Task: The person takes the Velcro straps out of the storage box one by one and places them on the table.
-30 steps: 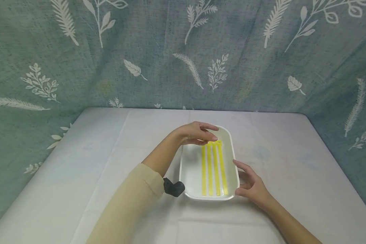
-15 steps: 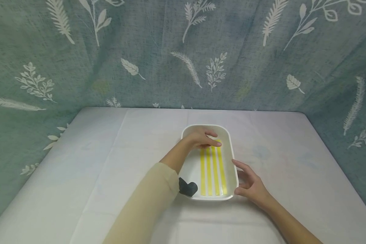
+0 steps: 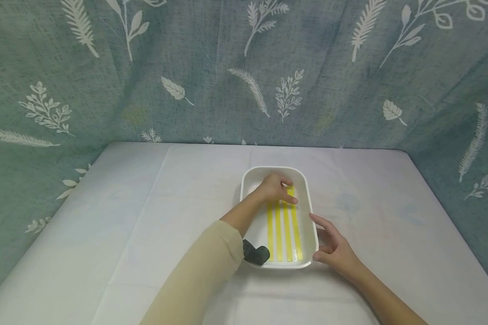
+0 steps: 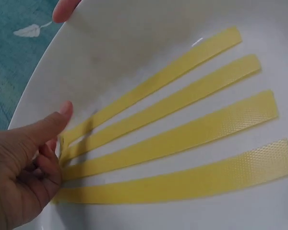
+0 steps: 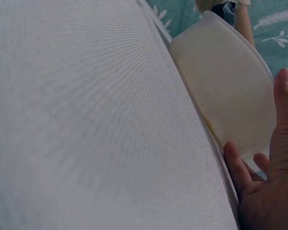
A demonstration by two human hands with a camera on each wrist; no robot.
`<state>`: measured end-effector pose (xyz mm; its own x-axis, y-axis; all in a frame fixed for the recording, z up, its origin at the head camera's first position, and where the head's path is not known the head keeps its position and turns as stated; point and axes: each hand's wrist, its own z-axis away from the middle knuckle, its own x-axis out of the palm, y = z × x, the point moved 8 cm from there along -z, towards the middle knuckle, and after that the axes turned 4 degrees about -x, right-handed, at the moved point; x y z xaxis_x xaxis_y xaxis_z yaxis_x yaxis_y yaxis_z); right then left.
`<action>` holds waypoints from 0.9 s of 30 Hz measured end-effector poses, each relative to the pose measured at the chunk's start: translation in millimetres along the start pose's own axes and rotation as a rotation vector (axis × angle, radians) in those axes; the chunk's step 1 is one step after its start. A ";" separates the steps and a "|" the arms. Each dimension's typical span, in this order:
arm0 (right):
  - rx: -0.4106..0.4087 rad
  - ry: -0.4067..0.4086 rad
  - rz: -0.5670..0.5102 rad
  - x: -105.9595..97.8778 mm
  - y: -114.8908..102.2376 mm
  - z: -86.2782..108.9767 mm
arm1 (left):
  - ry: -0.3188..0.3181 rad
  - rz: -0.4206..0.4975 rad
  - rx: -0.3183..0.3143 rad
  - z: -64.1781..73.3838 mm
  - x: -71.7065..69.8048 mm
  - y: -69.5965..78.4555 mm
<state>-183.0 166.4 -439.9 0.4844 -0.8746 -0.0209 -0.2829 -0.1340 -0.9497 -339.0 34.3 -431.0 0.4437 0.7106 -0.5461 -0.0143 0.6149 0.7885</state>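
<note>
A white rectangular tray (image 3: pixel 256 225) with rounded corners holds several flat yellow strips (image 3: pixel 278 234) lying lengthwise, side by side. My left hand (image 3: pixel 273 187) reaches inside, over their far ends. In the left wrist view that hand (image 4: pixel 26 170) has its thumb raised and its other fingers bent down at the ends of the strips (image 4: pixel 182 132); no pinch is visible, and the ends are partly hidden. My right hand (image 3: pixel 337 248) rests against the tray's right side, thumb and index finger spread apart. The right wrist view shows this hand (image 5: pixel 278 167) beside the tray's outer wall (image 5: pixel 221 81).
A white cloth (image 3: pixel 179 203) covers the table, and the tray stands on it. Behind hangs a blue-green curtain (image 3: pixel 211 72) with white leaf prints. A dark device (image 3: pixel 256 254) on the left wrist hangs over the tray's near left part.
The left hand has moved down and to the right, from above the tray's far end into it. The right hand, the tray and the strips stay about where they were.
</note>
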 end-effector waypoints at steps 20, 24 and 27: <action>-0.004 -0.010 -0.019 3.4 -3.3 0.5 | 0.027 -0.291 0.113 1.5 7.0 11.0; -0.018 -0.016 -0.013 4.1 -4.9 -0.5 | 0.003 -0.245 0.156 2.5 7.7 13.1; -0.028 -0.014 -0.003 3.8 -5.7 -0.8 | -0.034 -0.176 0.168 2.5 8.8 12.3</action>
<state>-180.2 163.5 -434.3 0.4970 -0.8675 -0.0222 -0.3041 -0.1502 -0.9407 -333.0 47.2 -425.4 0.4564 0.5838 -0.6715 0.2136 0.6607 0.7196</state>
